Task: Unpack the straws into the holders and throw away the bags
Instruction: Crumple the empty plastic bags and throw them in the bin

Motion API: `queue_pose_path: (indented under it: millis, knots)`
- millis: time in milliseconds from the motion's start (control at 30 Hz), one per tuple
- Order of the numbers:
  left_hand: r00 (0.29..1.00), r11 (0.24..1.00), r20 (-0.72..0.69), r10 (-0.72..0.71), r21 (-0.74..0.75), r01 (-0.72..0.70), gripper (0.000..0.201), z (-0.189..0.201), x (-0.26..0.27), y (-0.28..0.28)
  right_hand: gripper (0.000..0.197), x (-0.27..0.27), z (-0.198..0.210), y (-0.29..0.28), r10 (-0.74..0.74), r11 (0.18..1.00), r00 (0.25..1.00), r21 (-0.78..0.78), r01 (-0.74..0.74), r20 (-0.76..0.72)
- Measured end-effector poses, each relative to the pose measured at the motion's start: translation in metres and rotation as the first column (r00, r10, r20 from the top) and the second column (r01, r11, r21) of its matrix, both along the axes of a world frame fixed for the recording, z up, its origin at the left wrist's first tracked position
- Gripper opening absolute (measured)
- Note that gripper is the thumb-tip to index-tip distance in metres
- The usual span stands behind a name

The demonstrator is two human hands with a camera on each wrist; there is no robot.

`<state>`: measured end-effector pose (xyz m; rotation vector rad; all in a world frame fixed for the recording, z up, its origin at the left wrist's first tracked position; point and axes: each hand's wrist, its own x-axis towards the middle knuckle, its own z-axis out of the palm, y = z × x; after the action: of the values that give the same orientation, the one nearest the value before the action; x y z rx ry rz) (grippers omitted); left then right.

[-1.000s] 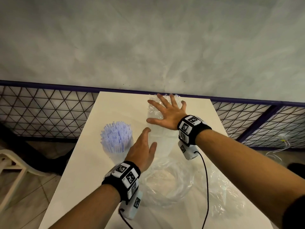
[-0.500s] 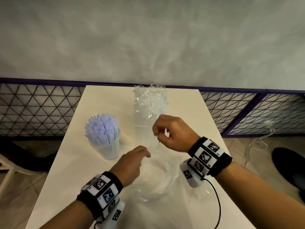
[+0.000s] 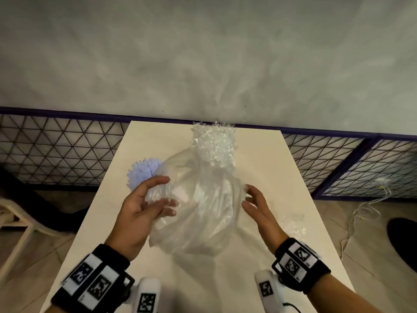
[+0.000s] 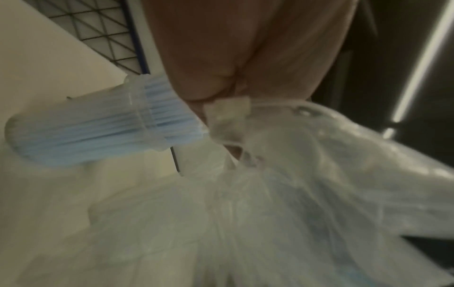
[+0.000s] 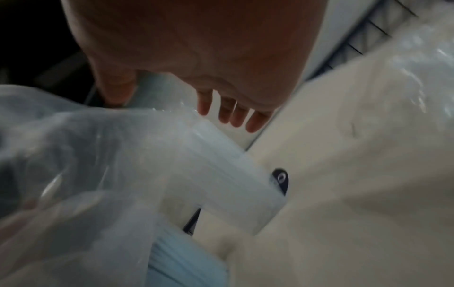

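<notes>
I see a clear plastic bag (image 3: 198,213) puffed up over the middle of the white desk (image 3: 144,141), and I place everything else from it. My left hand (image 3: 140,213) is at the bag's left side, fingers (image 3: 164,203) loosely spread and touching the film; I cannot tell whether they pinch it. My right hand (image 3: 259,211) is at the bag's right side, fingers (image 3: 249,206) relaxed and extended, gripping nothing. Behind the bag's left shoulder stands a holder of blue straws (image 3: 142,171), partly hidden by it. Directly behind the bag rises a holder of clear wrapped straws (image 3: 214,143). To the bag's right, another crumpled bag (image 3: 293,224) lies flat on the desk.
</notes>
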<state>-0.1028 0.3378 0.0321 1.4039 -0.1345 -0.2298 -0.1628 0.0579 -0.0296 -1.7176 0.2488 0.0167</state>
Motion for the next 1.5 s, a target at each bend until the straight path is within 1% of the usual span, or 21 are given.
queue_pose_path:
  millis: [67,100,167,200,233,267,333,400,467,500,633,733,833,933,967,1100,1200,1267,1367,1433,1500]
  knots:
    - [1.0,0.998,-0.029,-0.005,-0.059,0.003,0.039,0.007,0.001,0.002,0.085,0.003,-0.004,0.01,0.082,0.976,0.995,0.206,-0.071,-0.048]
    - [0.999,0.997,-0.049,-0.007,-0.083,0.003,0.039,0.01,0.002,0.003,0.086,0.004,-0.002,0.016,0.114,0.946,0.992,0.312,-0.093,-0.052]
    - [0.994,0.995,-0.106,-0.006,-0.102,-0.005,0.036,0.014,0.007,0.004,0.071,0.008,0.012,0.029,0.116,0.886,0.992,0.457,-0.08,-0.052]
    - [0.992,0.996,-0.127,-0.005,-0.093,-0.007,0.029,0.016,0.01,0.007,0.059,0.01,0.021,0.034,0.085,0.878,0.996,0.476,-0.055,-0.042]
    - [0.989,0.996,-0.149,-0.02,-0.083,0.008,0.023,0.018,0.014,0.01,0.046,0.013,0.029,0.036,0.044,0.882,0.999,0.47,-0.026,-0.027]
    - [0.984,0.998,-0.172,-0.04,-0.056,0.031,0.031,0.02,0.017,0.015,0.037,0.016,0.037,0.038,0.006,0.892,1.0,0.451,-0.006,0.001]
    - [0.983,0.995,-0.16,-0.088,0.027,0.094,0.063,0.025,0.022,0.026,0.025,0.024,0.053,0.038,-0.094,0.926,0.991,0.373,0.053,0.093]
    - [0.974,0.968,-0.067,-0.214,0.121,0.221,0.078,0.035,0.025,0.032,0.017,0.031,0.069,0.042,-0.147,0.97,0.969,0.222,0.101,0.2]
    - [0.953,0.938,-0.003,-0.304,0.177,0.299,0.072,0.047,0.024,0.03,0.018,0.037,0.081,0.05,-0.135,0.99,0.959,0.074,0.12,0.25]
    - [0.96,0.943,0.011,-0.281,0.187,0.274,0.063,0.052,0.024,0.027,0.019,0.04,0.084,0.053,-0.129,0.992,0.958,0.036,0.123,0.257]
    - [0.991,0.985,0.06,-0.123,0.132,0.115,0.019,0.055,0.036,0.031,0.017,0.046,0.098,0.062,-0.151,0.988,0.957,0.063,0.139,0.248]
    - [0.991,0.994,0.098,-0.092,0.062,0.086,0.009,0.056,0.045,0.05,0.009,0.047,0.109,0.057,-0.21,0.977,0.936,0.027,0.211,0.284]
    - [0.987,0.996,0.144,-0.073,-0.046,0.081,0.013,0.059,0.051,0.067,0.009,0.046,0.12,0.043,-0.273,0.96,0.896,0.046,0.275,0.349]
    - [0.981,0.995,0.186,-0.05,-0.072,0.065,0.052,0.058,0.061,0.075,0.018,0.048,0.127,0.026,-0.312,0.944,0.878,0.011,0.33,0.364]
    - [0.981,0.997,0.19,-0.035,-0.066,0.049,0.059,0.057,0.064,0.074,0.022,0.049,0.129,0.02,-0.323,0.939,0.876,0.001,0.345,0.359]
    - [0.977,0.991,0.201,-0.072,-0.093,0.092,0.059,0.06,0.066,0.059,0.028,0.055,0.128,0.005,-0.377,0.92,0.876,0.011,0.393,0.301]
    - [0.955,0.977,0.25,-0.158,-0.103,0.189,0.049,0.07,0.055,0.04,0.03,0.058,0.126,-0.011,-0.419,0.904,0.868,0.034,0.426,0.265]
    - [0.908,0.954,0.311,-0.281,-0.017,0.3,0.051,0.075,0.046,0.03,0.031,0.061,0.126,-0.021,-0.454,0.889,0.855,0.058,0.455,0.25]
    - [0.814,0.877,0.342,-0.469,0.292,0.382,0.037,0.08,0.041,0.021,0.031,0.063,0.128,-0.031,-0.494,0.868,0.831,0.08,0.491,0.255]
    - [0.821,0.846,0.331,-0.466,0.438,0.304,0.041,0.078,0.044,0.016,0.04,0.063,0.13,-0.032,-0.504,0.864,0.834,0.148,0.482,0.223]
    - [0.872,0.862,0.338,-0.353,0.48,0.164,0.053,0.08,0.046,0.009,0.05,0.059,0.131,-0.034,-0.443,0.879,0.886,0.262,0.398,0.139]
